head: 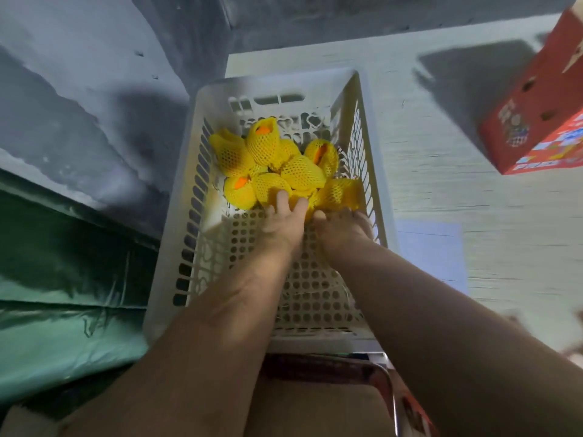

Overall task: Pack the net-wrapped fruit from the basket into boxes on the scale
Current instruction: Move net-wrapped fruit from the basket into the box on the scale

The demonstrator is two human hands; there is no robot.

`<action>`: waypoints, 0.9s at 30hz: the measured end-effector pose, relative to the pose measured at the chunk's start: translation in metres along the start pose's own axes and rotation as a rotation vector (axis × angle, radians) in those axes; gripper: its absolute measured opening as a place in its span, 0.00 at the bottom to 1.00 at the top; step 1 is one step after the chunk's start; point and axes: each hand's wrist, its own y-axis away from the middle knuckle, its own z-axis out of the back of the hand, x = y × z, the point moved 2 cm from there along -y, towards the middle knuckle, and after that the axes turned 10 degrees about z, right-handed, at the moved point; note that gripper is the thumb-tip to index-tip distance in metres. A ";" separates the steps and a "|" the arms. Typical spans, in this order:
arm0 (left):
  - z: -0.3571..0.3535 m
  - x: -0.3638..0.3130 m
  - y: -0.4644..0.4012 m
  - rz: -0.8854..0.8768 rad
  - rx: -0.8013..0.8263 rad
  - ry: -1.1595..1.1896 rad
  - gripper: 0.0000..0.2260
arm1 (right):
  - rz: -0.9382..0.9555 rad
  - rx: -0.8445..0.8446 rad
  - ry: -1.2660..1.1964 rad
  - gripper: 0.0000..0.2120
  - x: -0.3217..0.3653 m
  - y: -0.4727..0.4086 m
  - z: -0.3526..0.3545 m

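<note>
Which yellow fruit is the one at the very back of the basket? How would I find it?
Look in the white plastic basket on the floor, at the heap of yellow net-wrapped fruit in its far half. The one furthest back stands upright at the top of the pile, nearest the basket's handle slot. Its net gapes open at the top, showing an orange patch.

Green plastic sheeting [60, 279] along the left side, wrinkled and glossy, running under a dark grey sheet [94, 105] that covers the upper left. Off-white surface [441, 184] on the right half, faint horizontal grain, with a dark cast shadow [467, 83] near the top right. Pale blue sheet of paper [432, 253] lies flat on that surface. Bottom centre: tan padded seat [315, 408] with a bent metal tube frame [392, 398] at its right edge; red printed item [416, 414] just beside the tube, blurred, can't identify.
</note>
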 end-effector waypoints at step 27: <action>-0.025 0.006 0.005 0.033 -0.092 0.084 0.25 | 0.064 0.029 -0.133 0.45 0.009 0.005 0.007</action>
